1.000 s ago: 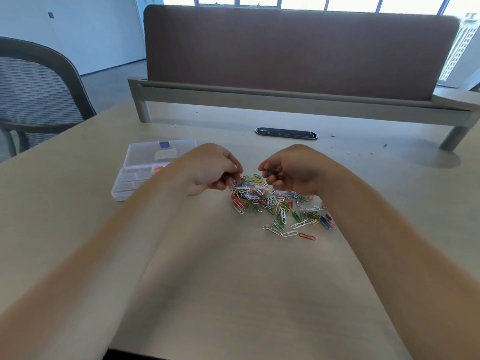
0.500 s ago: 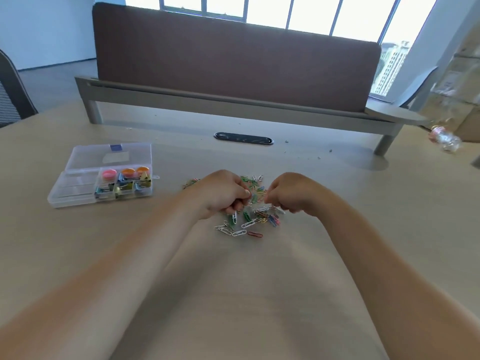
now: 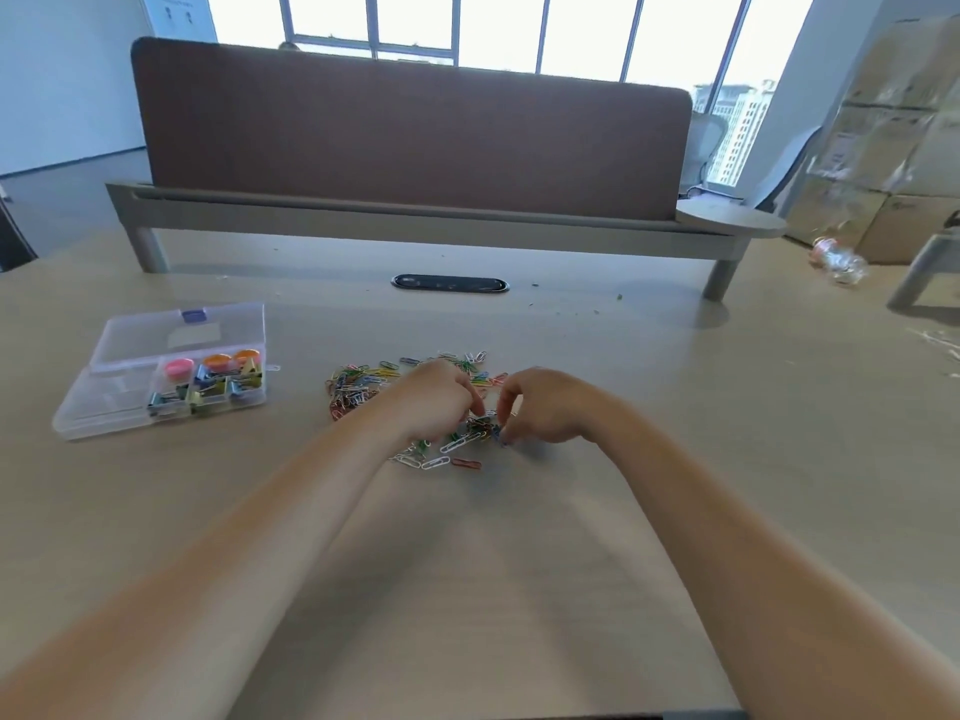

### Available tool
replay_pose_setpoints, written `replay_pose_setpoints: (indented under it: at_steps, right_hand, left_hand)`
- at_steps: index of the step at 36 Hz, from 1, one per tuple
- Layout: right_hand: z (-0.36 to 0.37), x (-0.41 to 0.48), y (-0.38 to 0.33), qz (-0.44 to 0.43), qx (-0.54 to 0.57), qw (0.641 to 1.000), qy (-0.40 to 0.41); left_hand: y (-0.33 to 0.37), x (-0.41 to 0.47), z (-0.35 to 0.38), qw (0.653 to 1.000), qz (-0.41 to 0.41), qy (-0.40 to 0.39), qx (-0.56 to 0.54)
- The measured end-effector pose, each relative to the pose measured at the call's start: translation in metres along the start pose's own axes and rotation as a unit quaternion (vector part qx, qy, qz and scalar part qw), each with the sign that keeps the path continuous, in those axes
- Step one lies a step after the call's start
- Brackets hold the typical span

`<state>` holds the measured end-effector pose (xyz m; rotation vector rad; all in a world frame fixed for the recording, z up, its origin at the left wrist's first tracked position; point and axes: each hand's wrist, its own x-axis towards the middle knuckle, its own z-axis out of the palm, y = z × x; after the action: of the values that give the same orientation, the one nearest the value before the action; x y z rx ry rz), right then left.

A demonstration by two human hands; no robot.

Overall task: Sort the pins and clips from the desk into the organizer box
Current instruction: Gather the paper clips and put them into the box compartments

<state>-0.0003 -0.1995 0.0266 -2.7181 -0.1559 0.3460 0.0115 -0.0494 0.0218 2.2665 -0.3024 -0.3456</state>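
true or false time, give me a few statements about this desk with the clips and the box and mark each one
1. The organizer box lies to the left of the paper clips. True.
2. The box is closed. False: its lid is open and folded back.
3. The left hand and right hand are both over the paper clips. True.
4. The paper clips are all one colour. False: they are mixed, with red, green, blue, yellow and white.
5. Every compartment of the box is empty. False: some hold binder clips.
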Motion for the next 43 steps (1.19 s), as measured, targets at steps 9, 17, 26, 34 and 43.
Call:
replay_pose_setpoints:
  at_steps: [9, 17, 26, 34, 43]
  right_hand:
    - [0.006, 0.007, -0.001, -0.019, -0.014, 1.000, 0.001]
    - [0.005, 0.010, -0.007, -0.036, 0.040, 0.997, 0.052]
    - [0.007, 0.016, -0.014, -0.058, 0.034, 0.996, 0.049]
    - [-0.003, 0.019, -0.020, -0.062, 0.043, 0.989, 0.125]
    - [-0.004, 0.018, -0.040, -0.027, 0.200, 0.976, 0.082]
  left_hand:
    - [-0.007, 0.001, -0.002, 1.000, -0.012, 0.002, -0.018]
    - [-0.009, 0.004, -0.004, 0.999, -0.010, 0.008, -0.031]
    - [-0.015, 0.003, -0.012, 0.997, -0.030, 0.031, -0.058]
    - [-0.023, 0.004, -0.020, 0.994, -0.049, 0.031, -0.092]
    - [-0.031, -0.005, -0.040, 0.990, -0.029, 0.047, -0.129]
